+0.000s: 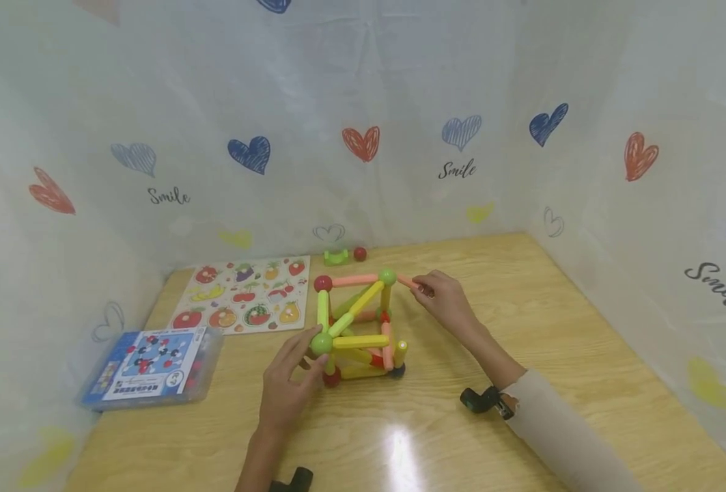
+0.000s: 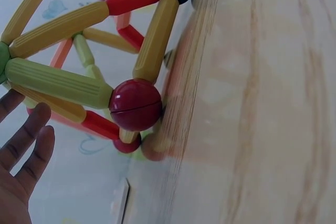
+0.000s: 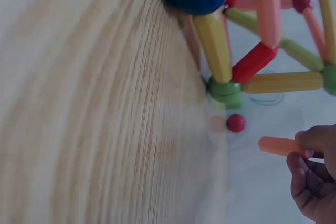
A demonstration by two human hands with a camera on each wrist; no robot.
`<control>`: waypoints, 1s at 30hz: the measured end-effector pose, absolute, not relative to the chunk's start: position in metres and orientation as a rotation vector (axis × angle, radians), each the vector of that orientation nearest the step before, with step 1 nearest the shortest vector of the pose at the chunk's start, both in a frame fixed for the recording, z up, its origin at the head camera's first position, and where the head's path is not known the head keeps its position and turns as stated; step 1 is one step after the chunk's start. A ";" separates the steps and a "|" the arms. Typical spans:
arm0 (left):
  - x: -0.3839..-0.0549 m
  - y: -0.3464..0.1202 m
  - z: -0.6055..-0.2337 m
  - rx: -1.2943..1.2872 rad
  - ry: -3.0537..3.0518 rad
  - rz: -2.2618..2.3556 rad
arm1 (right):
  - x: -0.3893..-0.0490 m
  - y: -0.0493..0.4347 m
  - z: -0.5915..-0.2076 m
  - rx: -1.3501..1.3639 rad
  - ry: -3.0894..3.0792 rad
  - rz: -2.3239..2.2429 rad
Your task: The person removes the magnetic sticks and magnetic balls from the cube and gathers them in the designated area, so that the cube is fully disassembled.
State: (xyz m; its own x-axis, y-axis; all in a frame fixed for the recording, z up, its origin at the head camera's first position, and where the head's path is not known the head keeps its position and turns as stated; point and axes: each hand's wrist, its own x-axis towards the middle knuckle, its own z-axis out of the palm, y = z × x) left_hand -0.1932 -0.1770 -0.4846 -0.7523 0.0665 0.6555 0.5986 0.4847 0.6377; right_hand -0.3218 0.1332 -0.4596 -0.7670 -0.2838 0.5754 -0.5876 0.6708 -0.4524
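1. The left hand (image 1: 285, 386) reaches up from the bottom of the head view, index finger and thumb about the near green ball (image 1: 322, 344) (its other fingers slightly bent and apart).
2. The stick frame (image 1: 363, 341) stands on the wooden table (image 1: 553, 307) between both hands, a yellow rod (image 1: 401, 354) rising from the dark blue ball (image 1: 397, 372) at its near right corner.
3. The right hand (image 1: 445, 301), forearm slanting in from the lower right, pinches a salmon rod (image 3: 277, 146), its free end near the far-right green ball (image 1: 387, 277) (the right wrist view shows a gap).
4. At far left lies a clear plastic case (image 1: 209, 383) with a printed card (image 1: 156, 362).
5. Beyond it, left of the frame, lies a fruit-picture board (image 1: 224, 277).
6. Behind the frame, a green curved piece (image 1: 336, 259) sits just beside a loose red ball (image 1: 360, 254).
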 end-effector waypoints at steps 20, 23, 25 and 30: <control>-0.191 -0.172 -0.489 -0.550 -2.156 -1.255 | -0.371 0.106 -0.488 0.622 -2.656 0.702; -0.193 -0.172 -0.487 -0.560 -2.149 -1.249 | -0.373 0.102 -0.489 0.631 -2.657 0.681; -0.194 -0.172 -0.487 -0.561 -2.146 -1.240 | -0.374 0.099 -0.491 0.639 -2.661 0.693; -0.196 -0.175 -0.488 -0.559 -2.141 -1.226 | -0.377 0.092 -0.495 0.643 -2.697 0.724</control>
State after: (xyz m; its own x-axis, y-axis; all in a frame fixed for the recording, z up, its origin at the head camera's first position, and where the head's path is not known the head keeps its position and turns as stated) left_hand -0.1956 -0.1750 -0.4878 -0.7296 0.0619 0.6811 0.6187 0.4839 0.6189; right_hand -0.3770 0.0923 -0.4948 -0.8633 -0.3455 0.3679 -0.4833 0.7758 -0.4056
